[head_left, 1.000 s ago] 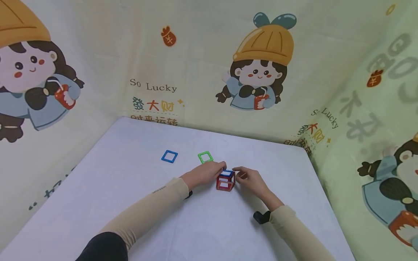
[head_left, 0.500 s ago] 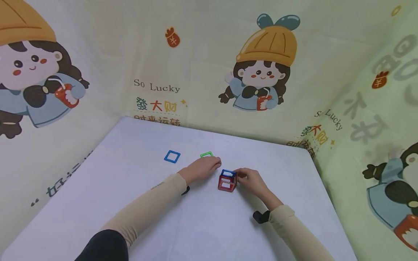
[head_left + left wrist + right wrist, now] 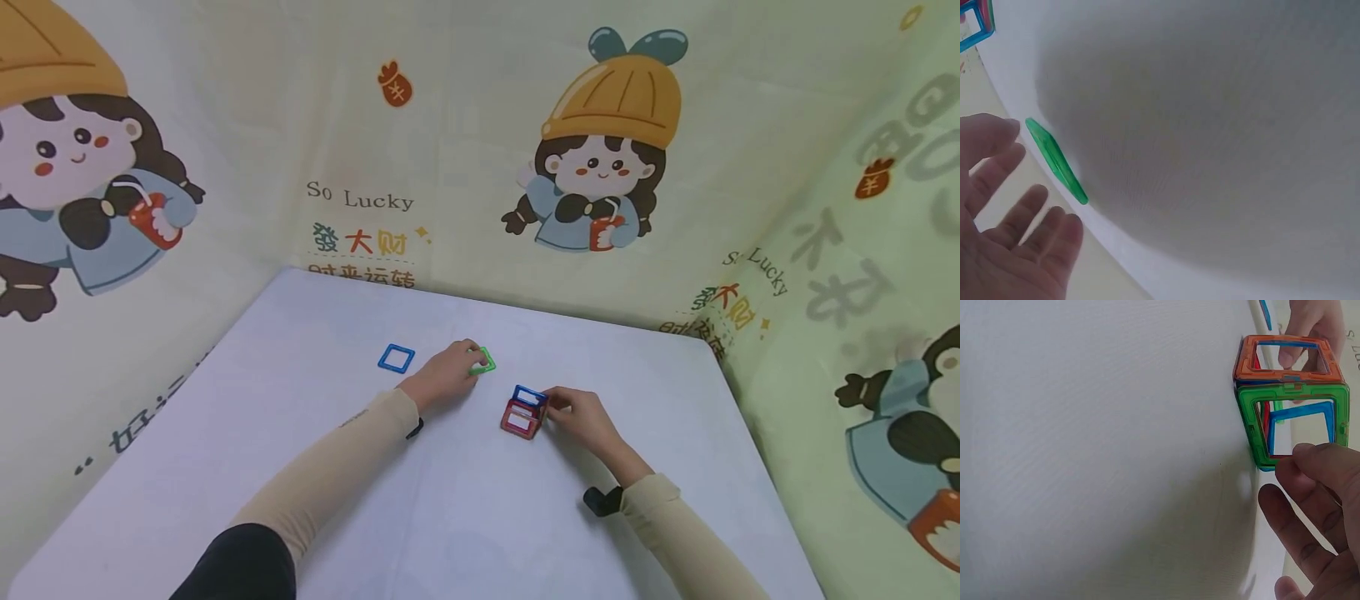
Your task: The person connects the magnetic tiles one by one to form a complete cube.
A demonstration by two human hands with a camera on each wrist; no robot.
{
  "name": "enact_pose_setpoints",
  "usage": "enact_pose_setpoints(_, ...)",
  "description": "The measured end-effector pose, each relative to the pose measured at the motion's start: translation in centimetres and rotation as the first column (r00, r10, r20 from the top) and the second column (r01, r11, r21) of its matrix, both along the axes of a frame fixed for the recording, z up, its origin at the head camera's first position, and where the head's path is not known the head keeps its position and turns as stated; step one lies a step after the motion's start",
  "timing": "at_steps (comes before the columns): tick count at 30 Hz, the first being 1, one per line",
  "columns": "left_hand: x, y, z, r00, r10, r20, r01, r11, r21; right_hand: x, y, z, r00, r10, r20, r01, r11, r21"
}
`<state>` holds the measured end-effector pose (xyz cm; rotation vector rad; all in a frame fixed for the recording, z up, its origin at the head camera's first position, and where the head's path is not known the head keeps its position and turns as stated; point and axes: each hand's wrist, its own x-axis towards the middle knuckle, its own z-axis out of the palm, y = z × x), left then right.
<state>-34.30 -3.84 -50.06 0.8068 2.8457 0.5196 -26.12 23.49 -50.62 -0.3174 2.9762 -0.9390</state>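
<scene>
Left: a printed cartoon figure (image 3: 93,150) in a yellow hat on the backdrop. On the white table (image 3: 465,500), a blue square frame (image 3: 396,358) lies flat, well apart from the box. Next, the left hand (image 3: 444,368) reaches over a green square frame (image 3: 490,361); its fingers are parted and loosely bent, gripping nothing, and contact with the frame cannot be told. Right of centre stands a small box (image 3: 517,421) of coloured square frames, its blue panel (image 3: 530,396) tilted. Far right, the right hand (image 3: 581,414) pinches the lower edge of the box's green side panel (image 3: 1247,412) between thumb and forefinger.
</scene>
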Motion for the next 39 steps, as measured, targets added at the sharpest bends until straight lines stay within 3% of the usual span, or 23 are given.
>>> enact_pose_setpoints(16,0.1,-0.1,0.7,0.998,0.062,0.027,-0.061,0.997,-0.044,1.5,0.1,0.6,0.999,-0.025,0.043,0.025,1.0,-0.005)
enact_pose_setpoints(26,-0.4,0.5,0.7,0.997,0.073,0.02,-0.072,0.996,-0.06,1.8,-0.3,0.8,0.999,0.029,-0.044,-0.028,0.999,0.021)
enact_pose_setpoints(34,-0.6,0.7,0.8,0.994,0.103,0.022,-0.104,0.994,0.04,2.0,-0.3,0.6,0.997,0.008,-0.083,-0.004,0.999,0.043)
enact_pose_setpoints(39,-0.4,0.7,0.9,0.988,0.143,-0.05,-0.137,0.984,0.109,2.2,-0.7,0.7,0.999,-0.013,-0.052,0.017,0.997,0.072)
